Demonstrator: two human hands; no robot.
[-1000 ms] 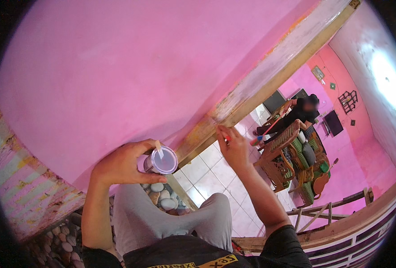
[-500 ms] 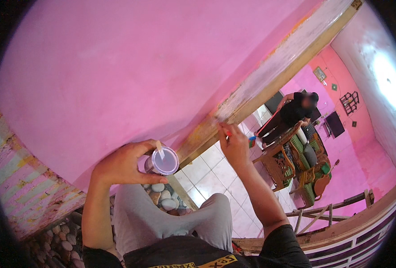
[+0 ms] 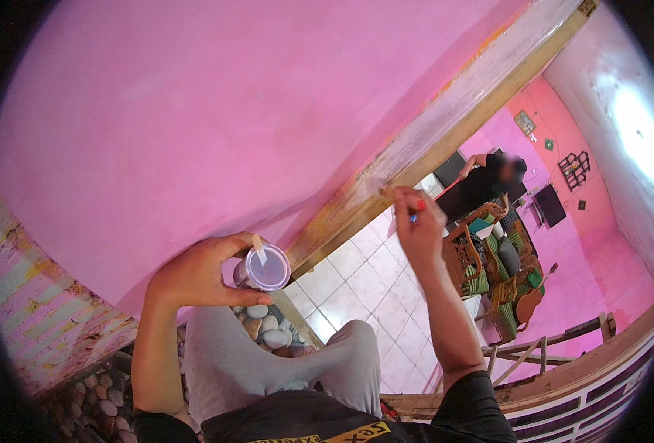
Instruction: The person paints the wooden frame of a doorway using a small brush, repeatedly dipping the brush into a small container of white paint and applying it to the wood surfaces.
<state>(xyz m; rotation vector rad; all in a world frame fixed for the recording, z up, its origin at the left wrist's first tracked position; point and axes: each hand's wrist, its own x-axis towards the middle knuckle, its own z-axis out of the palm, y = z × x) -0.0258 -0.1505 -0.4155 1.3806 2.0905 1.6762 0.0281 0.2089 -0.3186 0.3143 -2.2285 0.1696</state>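
Observation:
My left hand [image 3: 195,272] is closed round a clear plastic cup [image 3: 266,267] of greyish liquid, with a pale flat stick standing in it, close to the pink wall [image 3: 216,111]. My right hand [image 3: 420,225] grips a small brush with a red handle [image 3: 420,204]; its blurred tip is at the wooden door frame [image 3: 474,96]. The frame's strip beside the pink wall is patchy white and yellow, with bare-looking wood along the opening.
Beyond the doorway, a co-worker [image 3: 482,184] in dark clothes holds a long red handle, behind carved chairs [image 3: 504,310] with green cushions on the tiled floor [image 3: 353,273]. Pebbles [image 3: 101,399] lie by my legs. A wooden trestle [image 3: 541,351] and white slatted railing [image 3: 578,406] are at right.
My right hand with the brush has moved rightward and slightly up along the door frame. My left hand and cup have barely moved. The co-worker has shifted position behind the chairs.

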